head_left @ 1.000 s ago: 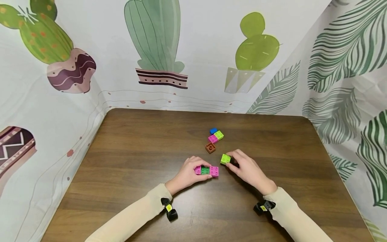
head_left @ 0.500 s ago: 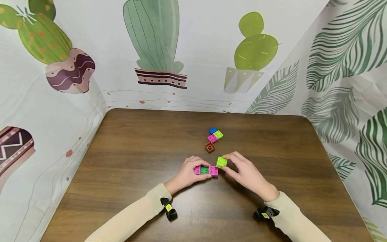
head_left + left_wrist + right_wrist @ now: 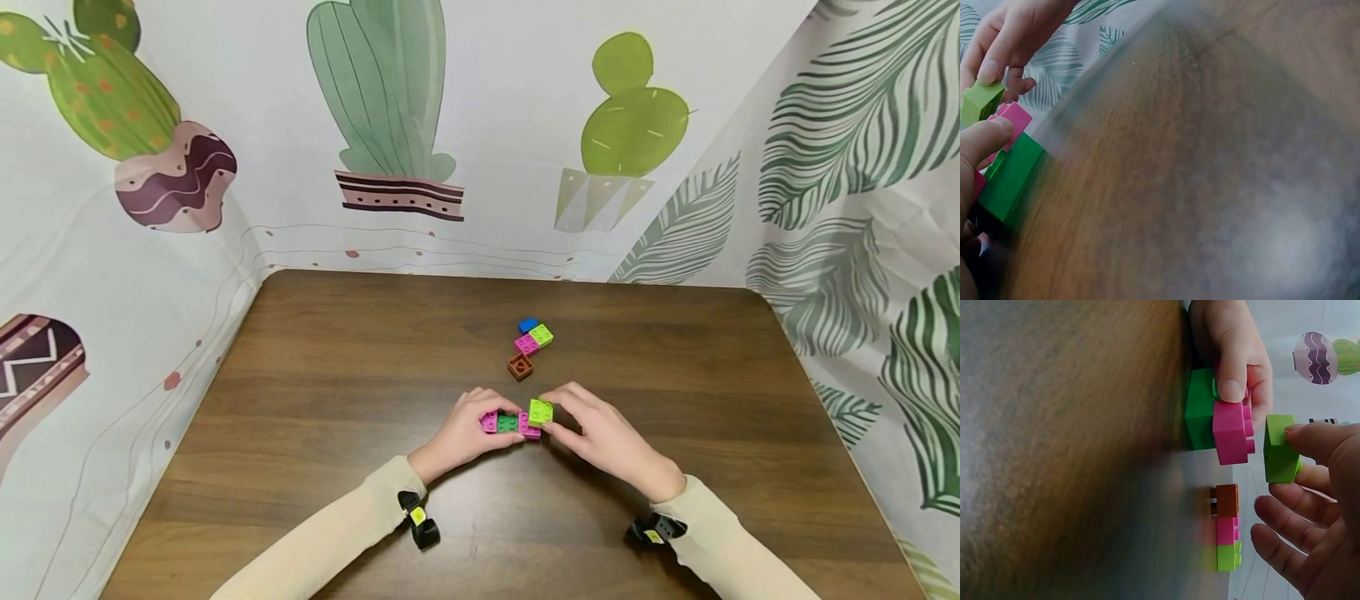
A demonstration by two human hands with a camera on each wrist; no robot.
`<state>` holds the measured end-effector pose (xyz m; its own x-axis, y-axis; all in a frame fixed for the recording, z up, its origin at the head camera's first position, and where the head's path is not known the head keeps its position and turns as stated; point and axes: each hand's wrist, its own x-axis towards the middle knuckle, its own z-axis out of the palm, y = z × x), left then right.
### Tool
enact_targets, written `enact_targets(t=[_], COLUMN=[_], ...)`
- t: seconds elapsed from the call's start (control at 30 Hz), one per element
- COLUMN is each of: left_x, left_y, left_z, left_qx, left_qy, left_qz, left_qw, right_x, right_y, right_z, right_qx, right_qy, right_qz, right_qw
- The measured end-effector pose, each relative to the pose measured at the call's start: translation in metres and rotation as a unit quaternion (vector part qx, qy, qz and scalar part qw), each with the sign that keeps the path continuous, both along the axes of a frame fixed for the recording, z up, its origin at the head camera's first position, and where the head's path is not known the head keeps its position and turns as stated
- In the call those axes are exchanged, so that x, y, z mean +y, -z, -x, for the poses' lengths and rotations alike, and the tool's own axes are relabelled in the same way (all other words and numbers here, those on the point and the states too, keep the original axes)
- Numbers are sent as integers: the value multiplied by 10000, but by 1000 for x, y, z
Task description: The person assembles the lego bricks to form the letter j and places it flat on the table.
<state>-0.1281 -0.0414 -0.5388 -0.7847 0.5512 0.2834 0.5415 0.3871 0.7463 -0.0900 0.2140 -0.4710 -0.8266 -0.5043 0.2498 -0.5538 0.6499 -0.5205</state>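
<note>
Looks like a stacking step: the right hand [image 3: 609, 430] is pinching a lime brick [image 3: 540, 412] just above the end pink brick [image 3: 527, 426], lower centre of the frame, other fingers loose. The left hand [image 3: 463, 428] is gripping the pink-and-green build [image 3: 507, 424], fingers curled. Next move's probably needing stud alignment, then a press.

room type unclear: wooden table [image 3: 360, 350], cactus-print cloth [image 3: 510, 92] behind.

Left grip [image 3: 465, 429] curled, right grip [image 3: 609, 433] pinching, forearms [image 3: 333, 527] angled inward
</note>
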Motion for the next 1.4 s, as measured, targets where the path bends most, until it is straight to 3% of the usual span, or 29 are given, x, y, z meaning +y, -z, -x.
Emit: enact_targets(t=[0.37,0.83,1.4], left_x=[0,-1,-1], left_y=[-1,-3,-1], left_z=[0,0,-1], left_qx=[161,-3,66], left_qy=[-29,-1,-5], left_qz=[-25,20,14], left_qw=[9999,10000,10000], right_x=[-3,-6,-8], right_y=[4,3,3], right_z=[1,0,2], right_qx=[113,68,125], right_qy=[-188,-380,-529], right_qz=[-29,-195,-92], right_qw=[9998,9991,9985])
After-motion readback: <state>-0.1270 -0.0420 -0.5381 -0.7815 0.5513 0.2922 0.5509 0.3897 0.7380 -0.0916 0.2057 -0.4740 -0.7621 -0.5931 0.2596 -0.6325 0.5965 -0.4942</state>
